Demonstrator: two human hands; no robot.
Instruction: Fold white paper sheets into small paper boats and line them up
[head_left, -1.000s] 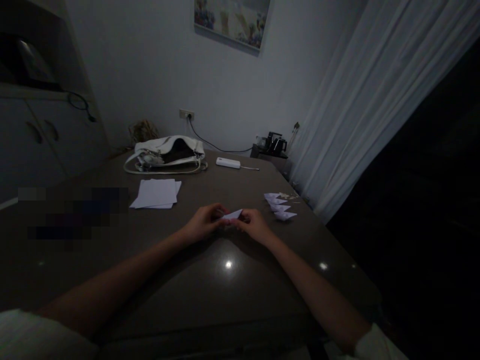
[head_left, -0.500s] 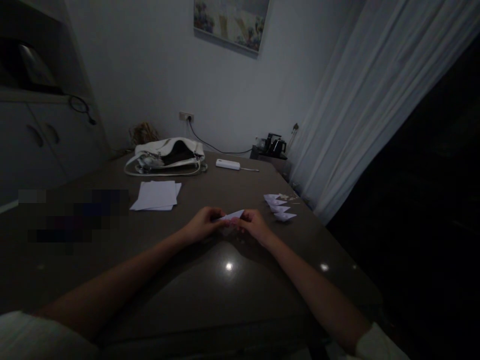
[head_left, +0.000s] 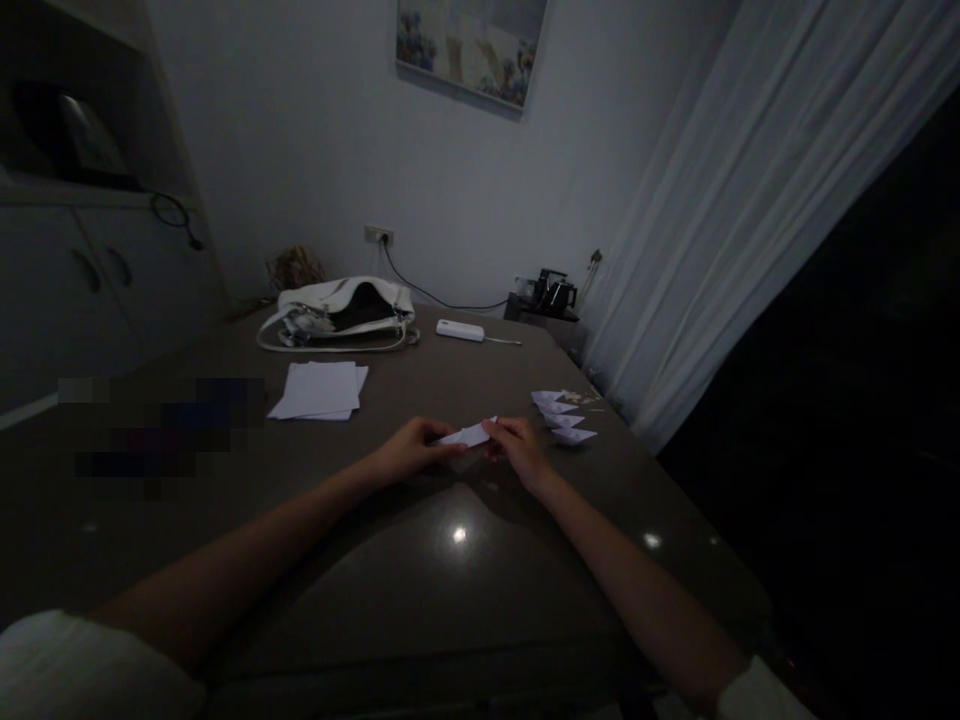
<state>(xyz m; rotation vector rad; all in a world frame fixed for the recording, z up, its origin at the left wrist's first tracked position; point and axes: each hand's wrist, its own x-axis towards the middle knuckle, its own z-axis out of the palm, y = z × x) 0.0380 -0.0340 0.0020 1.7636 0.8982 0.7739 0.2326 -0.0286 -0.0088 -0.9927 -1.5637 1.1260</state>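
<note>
A small folded white paper [head_left: 471, 435] is held just above the dark table [head_left: 420, 580], between my two hands. My left hand [head_left: 417, 449] pinches its left end, and my right hand [head_left: 519, 449] grips its right end with thumb and fingers. Several folded paper boats [head_left: 573, 437] stand in a row to the right of my right hand. Beyond my left hand lies a stack of white paper sheets [head_left: 319, 390].
A white handbag [head_left: 341, 312] lies at the back left of the table, with a white power strip-like device [head_left: 460, 330] beside it. Small scraps [head_left: 576, 397] lie by the boats. A black kettle [head_left: 556, 295] stands beyond the far edge.
The folded paper has changed its angle and shows a broader white face. My right hand's fingers have shifted on its right end. The whole view has moved slightly.
</note>
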